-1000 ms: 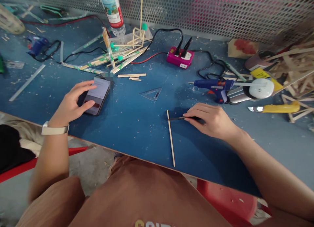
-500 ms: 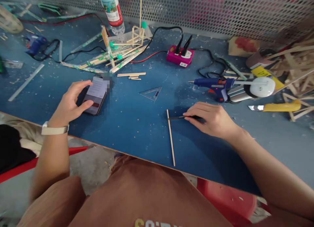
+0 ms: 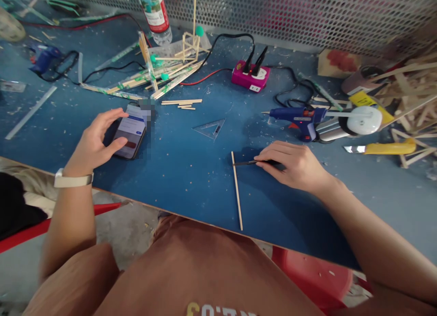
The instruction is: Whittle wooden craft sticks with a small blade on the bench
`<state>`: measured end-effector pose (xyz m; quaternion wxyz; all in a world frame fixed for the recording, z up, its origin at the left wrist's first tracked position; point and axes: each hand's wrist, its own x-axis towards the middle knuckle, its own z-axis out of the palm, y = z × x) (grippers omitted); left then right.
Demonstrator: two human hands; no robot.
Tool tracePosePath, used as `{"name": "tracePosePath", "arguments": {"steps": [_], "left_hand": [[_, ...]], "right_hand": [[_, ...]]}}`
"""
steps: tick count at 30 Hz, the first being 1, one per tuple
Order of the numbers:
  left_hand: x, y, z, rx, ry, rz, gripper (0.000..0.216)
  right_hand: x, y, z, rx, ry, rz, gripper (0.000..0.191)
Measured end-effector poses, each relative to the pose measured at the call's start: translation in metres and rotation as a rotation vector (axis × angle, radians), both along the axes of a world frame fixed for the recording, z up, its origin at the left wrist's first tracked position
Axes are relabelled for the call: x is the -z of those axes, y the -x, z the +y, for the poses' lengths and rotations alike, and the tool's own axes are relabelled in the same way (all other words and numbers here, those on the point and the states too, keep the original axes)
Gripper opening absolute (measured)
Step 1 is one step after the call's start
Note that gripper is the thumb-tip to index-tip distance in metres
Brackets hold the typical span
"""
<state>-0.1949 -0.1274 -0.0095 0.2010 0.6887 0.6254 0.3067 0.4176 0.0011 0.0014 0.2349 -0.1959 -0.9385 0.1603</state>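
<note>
My left hand (image 3: 89, 144) hovers at the phone (image 3: 134, 133), thumb and fingers apart over its lit screen. The phone lies on the blue tabletop. Between the fingertips of my right hand (image 3: 294, 165) is a pair of thin dark tweezers (image 3: 244, 163). Their tips meet a slim wooden stick (image 3: 237, 193) near its far end. The stick lies on the table, pointing toward me, its near end by the table's edge. A clear set square (image 3: 211, 129) rests between the two hands.
A blue glue gun (image 3: 300, 118) leans on a metal canister (image 3: 336, 129), near a yellow utility knife (image 3: 389, 147). Farther back stand a magenta power adapter (image 3: 250, 76) with cords and a water bottle (image 3: 155, 15). Short sticks (image 3: 181, 102) lie near bundled sticks (image 3: 177, 81).
The phone's screen content has changed, now showing a blue button. The view has shifted slightly; both hands hold nearly the same positions.
</note>
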Motion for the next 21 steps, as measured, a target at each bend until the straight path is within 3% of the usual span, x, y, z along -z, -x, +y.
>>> {"name": "tracePosePath", "arguments": {"steps": [10, 21], "left_hand": [[-0.0024, -0.0082, -0.0084, 0.025, -0.157, 0.149, 0.055], [-0.0045, -0.0037, -0.0074, 0.068, -0.063, 0.200, 0.063]], "right_hand": [[0.0021, -0.0006, 0.0002, 0.007, 0.002, -0.003, 0.010], [0.0006, -0.0005, -0.0003, 0.000, -0.015, 0.003, 0.009]]}}
